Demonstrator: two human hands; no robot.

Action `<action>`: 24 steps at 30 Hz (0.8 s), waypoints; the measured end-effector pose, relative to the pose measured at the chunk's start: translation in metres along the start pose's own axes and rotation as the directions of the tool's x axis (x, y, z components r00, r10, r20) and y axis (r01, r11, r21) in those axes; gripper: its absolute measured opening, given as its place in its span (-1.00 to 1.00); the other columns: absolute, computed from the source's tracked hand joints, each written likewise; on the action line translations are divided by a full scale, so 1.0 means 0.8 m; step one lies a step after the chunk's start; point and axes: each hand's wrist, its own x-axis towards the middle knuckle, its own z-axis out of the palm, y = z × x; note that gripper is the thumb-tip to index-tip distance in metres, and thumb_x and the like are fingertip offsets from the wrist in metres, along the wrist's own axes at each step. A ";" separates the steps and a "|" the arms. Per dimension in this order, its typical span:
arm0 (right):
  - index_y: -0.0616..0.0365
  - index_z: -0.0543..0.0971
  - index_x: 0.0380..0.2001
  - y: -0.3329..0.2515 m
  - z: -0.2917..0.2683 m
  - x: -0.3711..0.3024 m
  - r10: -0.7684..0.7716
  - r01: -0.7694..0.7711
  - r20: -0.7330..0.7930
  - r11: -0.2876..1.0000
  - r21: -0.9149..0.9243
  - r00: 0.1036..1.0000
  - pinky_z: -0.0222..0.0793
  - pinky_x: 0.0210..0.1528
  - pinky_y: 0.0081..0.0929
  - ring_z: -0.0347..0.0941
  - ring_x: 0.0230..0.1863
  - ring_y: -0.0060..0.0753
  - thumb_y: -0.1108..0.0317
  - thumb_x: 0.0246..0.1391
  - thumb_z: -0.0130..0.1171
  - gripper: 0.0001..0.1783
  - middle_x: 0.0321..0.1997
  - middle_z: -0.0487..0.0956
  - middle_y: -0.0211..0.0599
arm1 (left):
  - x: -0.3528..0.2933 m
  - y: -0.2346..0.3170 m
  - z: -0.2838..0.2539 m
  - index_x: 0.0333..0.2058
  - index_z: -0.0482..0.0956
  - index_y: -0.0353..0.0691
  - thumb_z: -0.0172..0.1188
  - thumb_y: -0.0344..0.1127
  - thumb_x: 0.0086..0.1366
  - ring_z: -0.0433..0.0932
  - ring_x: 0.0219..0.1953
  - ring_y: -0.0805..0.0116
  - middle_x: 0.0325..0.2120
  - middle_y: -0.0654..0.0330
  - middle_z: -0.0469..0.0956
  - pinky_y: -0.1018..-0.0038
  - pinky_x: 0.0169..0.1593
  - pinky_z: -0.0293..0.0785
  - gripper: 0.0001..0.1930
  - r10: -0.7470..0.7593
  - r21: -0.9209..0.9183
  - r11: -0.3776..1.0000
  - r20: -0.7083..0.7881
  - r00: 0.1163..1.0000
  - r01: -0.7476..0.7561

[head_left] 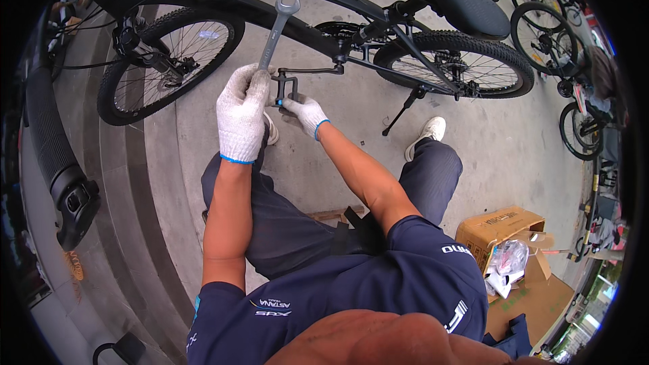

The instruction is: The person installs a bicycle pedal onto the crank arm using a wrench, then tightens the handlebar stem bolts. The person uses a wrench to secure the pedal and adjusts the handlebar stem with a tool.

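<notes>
My left hand (241, 113), in a white knit glove with a blue cuff, is closed around the lower part of a silver wrench (273, 35). The wrench's open-ended jaw points up and away, in front of the bicycle frame (304, 32). Close beside it, my right hand (308, 115), gloved the same way, grips the near end of a black pedal (286, 86). This pedal sits at the end of the black crank arm (312, 70). Some of the right fingers are hidden behind the pedal.
The bicycle's front wheel (172, 64) is at left, its rear wheel (460, 67) at right above a lowered kickstand (403, 109). A handlebar grip (51, 122) juts in at far left. An open cardboard box (497, 226) stands at lower right; more bicycles (544, 30) stand beyond.
</notes>
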 end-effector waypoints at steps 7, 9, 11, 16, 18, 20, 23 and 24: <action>0.35 0.53 0.02 -0.112 -0.029 -0.151 -0.338 0.236 -0.337 0.921 -0.310 0.878 0.71 -0.21 -0.47 0.68 -0.33 -0.44 0.19 0.22 0.55 -0.46 -0.25 0.71 -0.20 | 0.019 -0.014 0.004 0.05 0.75 -0.30 0.33 -0.32 0.49 0.59 -0.27 0.40 -0.25 0.19 0.67 0.43 -0.14 0.54 -0.74 0.166 0.364 0.915 0.056 0.985 -0.175; 0.39 0.52 0.11 -0.134 -0.039 -0.170 -0.326 0.201 -0.311 0.905 -0.374 0.893 0.70 -0.21 -0.46 0.67 -0.32 -0.43 0.17 0.22 0.54 -0.39 -0.25 0.71 -0.20 | 0.037 -0.022 0.008 -0.01 0.78 -0.23 0.36 -0.28 0.44 0.65 -0.22 0.16 -0.24 0.07 0.67 0.30 -0.09 0.57 -0.76 0.336 0.601 0.710 0.168 0.927 -0.366; 0.43 0.50 0.23 -0.149 -0.049 -0.186 -0.296 0.169 -0.263 0.894 -0.416 0.918 0.69 -0.21 -0.45 0.67 -0.33 -0.41 0.13 0.23 0.52 -0.29 -0.24 0.72 -0.19 | 0.051 -0.029 0.012 -0.05 0.80 -0.17 0.37 -0.25 0.40 0.67 -0.16 -0.05 -0.24 -0.03 0.65 0.18 -0.05 0.59 -0.78 0.335 0.775 0.480 0.270 0.902 -0.411; 0.41 0.43 0.40 -0.191 -0.097 -0.231 -0.367 0.087 -0.041 0.326 -0.941 0.929 0.58 0.23 -0.18 0.72 0.09 0.10 -0.13 0.16 0.41 -0.03 0.05 0.78 0.09 | 0.063 -0.034 0.030 -0.09 0.83 -0.13 0.40 -0.24 0.35 0.68 -0.10 -0.13 -0.21 -0.03 0.66 0.11 -0.02 0.60 -0.79 0.298 0.855 0.222 0.399 0.868 -0.469; 0.37 0.44 0.40 -0.206 -0.117 -0.249 -0.375 0.119 0.034 0.207 -0.971 0.926 0.53 0.32 -0.13 0.66 0.21 0.20 -0.10 0.16 0.40 -0.06 0.09 0.77 0.12 | 0.068 -0.025 0.036 -0.11 0.83 -0.11 0.40 -0.24 0.34 0.68 -0.10 -0.12 -0.21 -0.03 0.65 0.10 -0.02 0.60 -0.80 0.281 0.848 0.177 0.443 0.851 -0.500; 0.30 0.46 0.38 -0.215 -0.129 -0.259 -0.389 0.124 0.037 0.199 -0.972 0.920 0.55 0.29 -0.07 0.67 0.18 0.21 -0.08 0.18 0.40 -0.13 0.10 0.76 0.12 | 0.076 -0.011 0.043 -0.13 0.84 -0.10 0.41 -0.23 0.33 0.69 -0.10 -0.10 -0.21 -0.03 0.65 0.09 -0.03 0.60 -0.81 0.229 0.840 0.154 0.482 0.846 -0.520; 0.21 0.47 0.37 -0.214 -0.135 -0.272 -0.439 0.110 0.129 -0.067 -0.992 0.889 0.57 0.24 -0.04 0.68 0.17 0.17 -0.02 0.25 0.37 -0.24 0.14 0.75 0.06 | 0.085 0.016 0.055 -0.14 0.83 -0.03 0.39 -0.19 0.35 0.69 -0.08 -0.08 -0.19 0.01 0.67 0.08 -0.01 0.62 -0.82 0.161 0.833 -0.004 0.547 0.822 -0.553; 0.20 0.48 0.36 -0.213 -0.134 -0.274 -0.416 0.097 0.116 -0.067 -0.993 0.902 0.57 0.24 -0.02 0.68 0.17 0.17 -0.02 0.25 0.37 -0.25 0.13 0.75 0.07 | 0.087 0.026 0.061 -0.13 0.83 -0.04 0.38 -0.20 0.36 0.69 -0.08 -0.07 -0.21 0.01 0.65 0.09 -0.01 0.62 -0.83 0.143 0.827 -0.040 0.559 0.816 -0.560</action>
